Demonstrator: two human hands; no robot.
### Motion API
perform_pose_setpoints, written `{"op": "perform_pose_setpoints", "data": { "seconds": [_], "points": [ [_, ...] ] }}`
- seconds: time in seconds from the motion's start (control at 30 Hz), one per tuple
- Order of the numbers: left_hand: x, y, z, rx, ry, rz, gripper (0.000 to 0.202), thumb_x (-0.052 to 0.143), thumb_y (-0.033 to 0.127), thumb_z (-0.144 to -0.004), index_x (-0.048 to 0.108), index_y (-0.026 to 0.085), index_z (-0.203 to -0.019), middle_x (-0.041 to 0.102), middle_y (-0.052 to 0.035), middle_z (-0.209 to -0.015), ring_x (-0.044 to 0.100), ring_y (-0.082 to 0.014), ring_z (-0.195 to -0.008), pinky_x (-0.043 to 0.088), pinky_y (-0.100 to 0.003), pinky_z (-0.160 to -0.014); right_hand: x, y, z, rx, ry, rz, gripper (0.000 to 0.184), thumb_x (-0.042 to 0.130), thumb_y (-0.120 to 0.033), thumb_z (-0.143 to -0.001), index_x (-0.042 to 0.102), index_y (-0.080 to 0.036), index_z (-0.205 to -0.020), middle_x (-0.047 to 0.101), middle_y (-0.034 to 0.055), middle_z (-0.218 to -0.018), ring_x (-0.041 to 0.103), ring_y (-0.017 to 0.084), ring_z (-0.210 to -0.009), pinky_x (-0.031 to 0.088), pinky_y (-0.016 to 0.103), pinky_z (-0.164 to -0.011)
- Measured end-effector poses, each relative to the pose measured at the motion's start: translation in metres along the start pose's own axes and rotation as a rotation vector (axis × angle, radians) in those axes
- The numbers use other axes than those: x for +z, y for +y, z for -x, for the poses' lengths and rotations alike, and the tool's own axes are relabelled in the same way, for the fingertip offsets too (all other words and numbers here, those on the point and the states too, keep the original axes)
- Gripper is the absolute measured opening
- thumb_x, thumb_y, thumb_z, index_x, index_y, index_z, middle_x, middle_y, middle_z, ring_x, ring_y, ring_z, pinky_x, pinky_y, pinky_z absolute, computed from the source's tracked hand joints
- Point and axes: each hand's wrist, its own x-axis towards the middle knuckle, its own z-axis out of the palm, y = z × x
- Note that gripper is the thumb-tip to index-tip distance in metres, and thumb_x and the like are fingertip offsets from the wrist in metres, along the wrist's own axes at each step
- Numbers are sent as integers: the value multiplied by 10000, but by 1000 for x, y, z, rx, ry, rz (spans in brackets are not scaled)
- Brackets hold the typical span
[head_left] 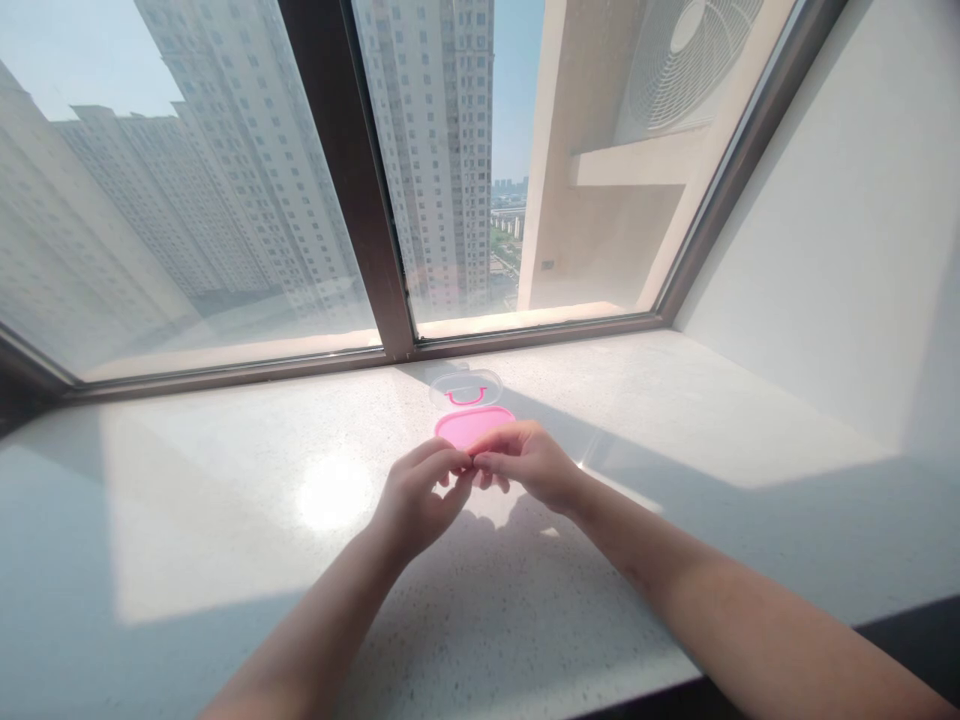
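A small pink plastic case (472,426) lies open on the windowsill, its clear lid (466,389) tipped back towards the glass with a pink loop inside it. My left hand (420,500) and my right hand (529,462) hover just in front of the case. Their fingertips meet in a pinch above its near edge. The fingers hide whatever may lie between them, and the near part of the case is hidden behind my hands.
The speckled white stone windowsill (675,420) runs under my forearms, with sunlight and shadow across it. A dark window frame (345,170) stands behind it, and a white wall (817,230) rises at the right. High-rise buildings show through the glass.
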Motion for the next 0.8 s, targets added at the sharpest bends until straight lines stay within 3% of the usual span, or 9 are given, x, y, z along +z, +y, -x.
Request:
{"op": "perform_pose_setpoints", "data": {
  "seconds": [0.4,0.8],
  "points": [
    [1,0,0,-8,60,-42,94,608,91,-810,653,170,-832,629,-16,-698,502,-92,-561,435,-208,-504,3,0,0,67,34,-47,271,731,-362,-754,743,-121,-877,684,49,-645,629,135,-570,415,204,-440],
    [2,1,-1,17,26,-56,101,609,100,-818,669,175,-848,634,-17,-709,531,-100,-588,449,-212,-519,4,0,1,56,61,-6,246,732,-348,-755,738,-131,-870,696,53,-680,596,116,-544,390,207,-440]
  ]
}}
